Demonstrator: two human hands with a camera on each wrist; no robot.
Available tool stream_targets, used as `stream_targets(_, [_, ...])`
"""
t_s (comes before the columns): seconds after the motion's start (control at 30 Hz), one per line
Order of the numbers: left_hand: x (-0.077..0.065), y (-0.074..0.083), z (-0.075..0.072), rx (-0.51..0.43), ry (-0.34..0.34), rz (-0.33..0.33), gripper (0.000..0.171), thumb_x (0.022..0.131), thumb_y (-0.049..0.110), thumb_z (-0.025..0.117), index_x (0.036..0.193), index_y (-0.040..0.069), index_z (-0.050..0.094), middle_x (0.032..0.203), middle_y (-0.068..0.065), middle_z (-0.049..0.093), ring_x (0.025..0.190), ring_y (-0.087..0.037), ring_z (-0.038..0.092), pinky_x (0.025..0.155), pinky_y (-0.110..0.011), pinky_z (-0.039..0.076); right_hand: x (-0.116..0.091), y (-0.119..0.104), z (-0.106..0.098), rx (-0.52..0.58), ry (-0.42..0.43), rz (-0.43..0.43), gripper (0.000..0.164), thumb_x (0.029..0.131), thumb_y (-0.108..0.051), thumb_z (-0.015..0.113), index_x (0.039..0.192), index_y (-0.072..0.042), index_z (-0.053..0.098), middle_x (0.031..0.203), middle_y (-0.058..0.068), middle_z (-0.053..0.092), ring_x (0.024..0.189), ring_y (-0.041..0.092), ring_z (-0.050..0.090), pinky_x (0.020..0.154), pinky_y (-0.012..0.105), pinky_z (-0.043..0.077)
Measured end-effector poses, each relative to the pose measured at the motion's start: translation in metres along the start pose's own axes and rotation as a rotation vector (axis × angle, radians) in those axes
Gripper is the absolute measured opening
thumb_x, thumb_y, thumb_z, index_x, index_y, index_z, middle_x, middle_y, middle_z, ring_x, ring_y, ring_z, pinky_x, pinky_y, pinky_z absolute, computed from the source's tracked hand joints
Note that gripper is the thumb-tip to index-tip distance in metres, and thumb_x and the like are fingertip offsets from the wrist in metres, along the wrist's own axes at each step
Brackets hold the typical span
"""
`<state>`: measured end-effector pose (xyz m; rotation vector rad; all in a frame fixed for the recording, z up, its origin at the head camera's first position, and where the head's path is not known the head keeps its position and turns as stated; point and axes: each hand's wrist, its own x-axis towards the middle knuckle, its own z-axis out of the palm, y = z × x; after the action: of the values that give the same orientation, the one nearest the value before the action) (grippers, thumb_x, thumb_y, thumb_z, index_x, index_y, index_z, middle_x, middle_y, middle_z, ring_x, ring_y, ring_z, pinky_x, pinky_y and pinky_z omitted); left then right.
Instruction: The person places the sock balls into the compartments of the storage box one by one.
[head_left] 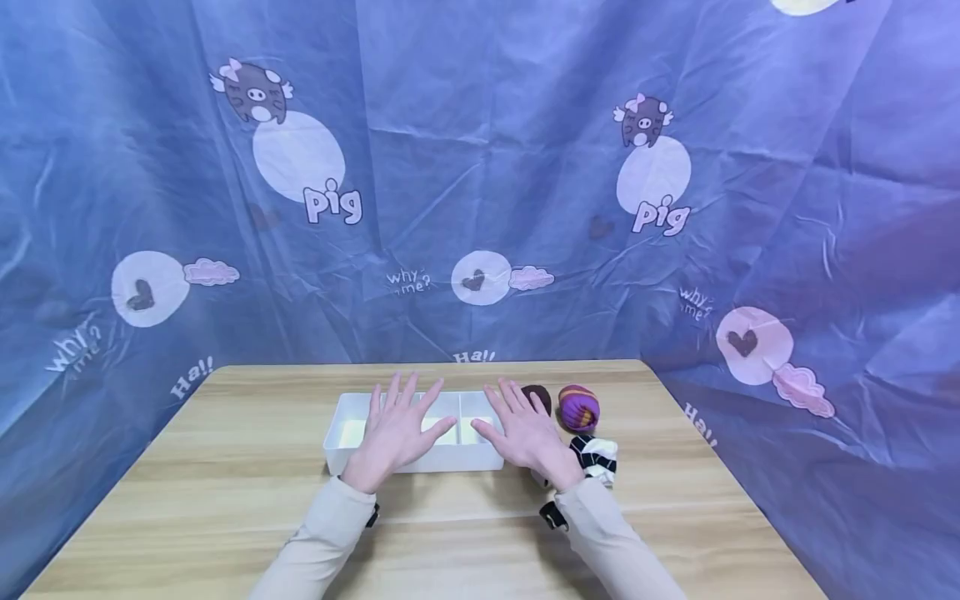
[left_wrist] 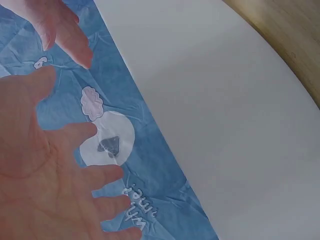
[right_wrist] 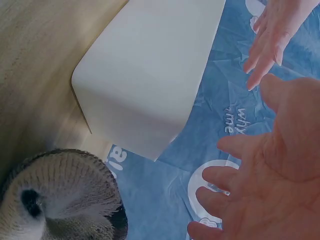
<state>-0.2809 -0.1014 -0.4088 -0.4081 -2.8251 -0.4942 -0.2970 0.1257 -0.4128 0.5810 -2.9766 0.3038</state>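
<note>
A long white divided box [head_left: 442, 461] stands on the table, its front wall filling much of both wrist views. My left hand [head_left: 395, 432] is held over its left and middle part, fingers straight and spread. Over the right end hovers my right hand [head_left: 527, 435], likewise spread with an empty palm. Rolled-up socks lie right of the box: a dark brown one [head_left: 537, 398] partly behind my right fingers, a purple one with orange stripes [head_left: 579, 410], and a black-and-white striped one [head_left: 600, 458]. A ribbed knit sock ball [right_wrist: 65, 195] sits by the box's corner, mostly hidden in the head view.
The wooden table [head_left: 210, 500] reaches back to a blue printed curtain [head_left: 480, 183], which also hangs along both sides. A thin divider [head_left: 458, 418] shows inside the box between my hands. Dark straps [head_left: 553, 515] hang under the sleeve cuffs.
</note>
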Motion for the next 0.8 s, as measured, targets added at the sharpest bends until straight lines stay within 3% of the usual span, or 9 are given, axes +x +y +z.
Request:
stream_targets(0.37, [0.002, -0.005, 0.002, 0.009, 0.013, 0.009, 0.066, 0.095, 0.062, 0.047, 0.151, 0.027, 0.040, 0.159, -0.019, 0.029, 0.149, -0.042, 0.013, 0.118, -0.068, 0.014, 0.000, 0.001, -0.002, 0.057, -0.012, -0.012, 0.071, 0.100, -0.061, 0.033, 0.156, -0.018, 0.027, 0.164, 0.009, 0.016, 0.151, 0.028, 0.014, 0.124, 0.055, 0.014])
stream_targets(0.6, [0.001, -0.011, 0.004, -0.125, -0.003, 0.035, 0.069, 0.094, 0.053, 0.057, 0.152, 0.021, 0.038, 0.155, -0.026, 0.032, 0.147, -0.046, 0.016, 0.115, -0.071, 0.020, -0.003, 0.006, -0.002, 0.198, 0.040, -0.066, 0.069, 0.099, -0.051, 0.048, 0.153, -0.011, 0.033, 0.160, 0.016, 0.028, 0.148, 0.033, 0.024, 0.120, 0.057, 0.025])
stream_targets(0.8, [-0.001, -0.020, 0.007, -0.199, 0.013, 0.029, 0.067, 0.094, 0.047, 0.060, 0.150, 0.015, 0.042, 0.151, -0.024, 0.040, 0.144, -0.044, 0.026, 0.113, -0.069, 0.026, -0.011, 0.016, -0.001, 0.413, 0.124, -0.024, 0.063, 0.095, -0.041, 0.062, 0.148, -0.010, 0.044, 0.155, 0.016, 0.038, 0.143, 0.034, 0.035, 0.119, 0.053, 0.030])
